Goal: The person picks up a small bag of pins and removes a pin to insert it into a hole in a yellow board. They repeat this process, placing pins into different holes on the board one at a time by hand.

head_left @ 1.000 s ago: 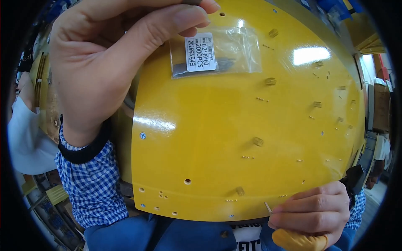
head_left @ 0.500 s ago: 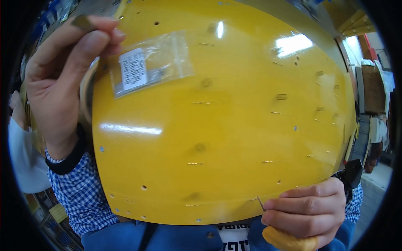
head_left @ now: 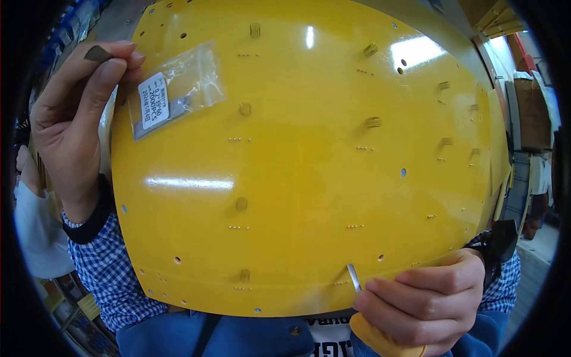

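Raised at the upper left, my left hand (head_left: 74,116) pinches a small dark grey-brown, wedge-shaped piece (head_left: 97,54) between thumb and fingers. It may be a bundle of fine pins, too small to tell. Close to those fingertips, a clear zip bag (head_left: 196,74) with a white label and grey contents lies on the yellow board (head_left: 297,178). My right hand (head_left: 425,297), low at the right, is closed around a slim flat metal tool (head_left: 354,278), its tip near the board's front edge. A rounded yellow piece (head_left: 380,339) shows under the fingers; whether handle or finger cover, I cannot tell.
Clusters of thin upright pins (head_left: 373,122) stand on the board among short rows of tiny metal points (head_left: 239,140), screws (head_left: 403,172) and holes (head_left: 177,260). A brown box (head_left: 532,119) is beyond the right edge. At the far left is another person's white sleeve (head_left: 35,226).
The board and bag appear shifted left in view. My left hand shows slightly lower and further left. The metal tool in my right hand now shows its flat side and more length.
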A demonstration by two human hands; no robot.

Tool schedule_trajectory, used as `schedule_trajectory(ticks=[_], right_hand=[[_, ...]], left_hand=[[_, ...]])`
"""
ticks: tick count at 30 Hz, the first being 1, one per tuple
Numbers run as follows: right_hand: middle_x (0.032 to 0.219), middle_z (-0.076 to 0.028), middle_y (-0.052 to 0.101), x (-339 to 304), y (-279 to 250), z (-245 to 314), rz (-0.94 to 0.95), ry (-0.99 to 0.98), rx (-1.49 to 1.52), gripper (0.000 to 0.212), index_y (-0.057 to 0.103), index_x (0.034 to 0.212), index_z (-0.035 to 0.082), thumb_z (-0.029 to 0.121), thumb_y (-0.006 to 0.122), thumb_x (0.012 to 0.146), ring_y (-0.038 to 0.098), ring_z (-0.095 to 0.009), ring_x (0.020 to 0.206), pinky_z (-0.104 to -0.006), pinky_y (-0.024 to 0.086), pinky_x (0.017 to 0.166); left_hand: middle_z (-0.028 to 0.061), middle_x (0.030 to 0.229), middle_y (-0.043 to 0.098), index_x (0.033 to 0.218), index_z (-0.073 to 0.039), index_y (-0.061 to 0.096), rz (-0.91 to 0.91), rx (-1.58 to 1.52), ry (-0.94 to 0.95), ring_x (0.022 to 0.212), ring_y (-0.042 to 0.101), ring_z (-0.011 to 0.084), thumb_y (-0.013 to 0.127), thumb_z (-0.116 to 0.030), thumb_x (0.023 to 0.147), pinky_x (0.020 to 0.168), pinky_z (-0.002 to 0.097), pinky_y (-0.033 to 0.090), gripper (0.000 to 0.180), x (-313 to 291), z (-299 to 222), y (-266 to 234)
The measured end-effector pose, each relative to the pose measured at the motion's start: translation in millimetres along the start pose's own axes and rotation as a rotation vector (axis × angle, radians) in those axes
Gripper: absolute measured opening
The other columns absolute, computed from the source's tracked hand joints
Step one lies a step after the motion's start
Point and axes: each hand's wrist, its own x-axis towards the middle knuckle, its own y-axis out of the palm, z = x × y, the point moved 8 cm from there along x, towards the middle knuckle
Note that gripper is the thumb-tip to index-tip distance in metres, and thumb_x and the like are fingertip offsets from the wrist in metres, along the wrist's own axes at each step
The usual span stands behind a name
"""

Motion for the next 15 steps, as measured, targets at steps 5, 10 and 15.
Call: schedule_trajectory(ticks=[5,10,15], right_hand=[[0.081,-0.008,0.069,-0.2,1.2,0.7,-0.008,-0.021,-0.018,0.019,0.068,0.078,0.005,0.021,0.062,0.070,0.067,-0.017,0.071,-0.0260,0.052,0.069],[0.081,-0.007,0.070,3.1,3.0,-2.4,-0.021,-0.026,-0.078,0.017,0.069,0.078,0.006,0.020,0.062,0.072,0.067,-0.015,0.072,-0.0251,0.052,0.072],[0.082,-0.005,0.070,-1.0,3.9,6.4,-0.013,-0.155,-0.166,0.015,0.069,0.077,0.007,0.020,0.062,0.073,0.067,-0.014,0.073,-0.0245,0.052,0.072]], left_hand=[[0.0116,0.101,0.062,0.105,0.002,0.064,-0.006,-0.040,0.013,0.091,0.061,0.0157,0.054,-0.002,0.092,0.087,0.0255,0.048,0.017,-2.9,-4.1,6.9],[0.0117,0.101,0.063,0.105,0.001,0.064,0.012,-0.062,0.017,0.091,0.063,0.0160,0.055,-0.003,0.091,0.087,0.0260,0.049,0.017,-4.7,-5.7,4.7],[0.0117,0.103,0.063,0.105,0.001,0.065,0.031,-0.064,0.061,0.091,0.063,0.0161,0.056,-0.003,0.091,0.087,0.0271,0.050,0.017,-1.6,-4.9,9.5]])
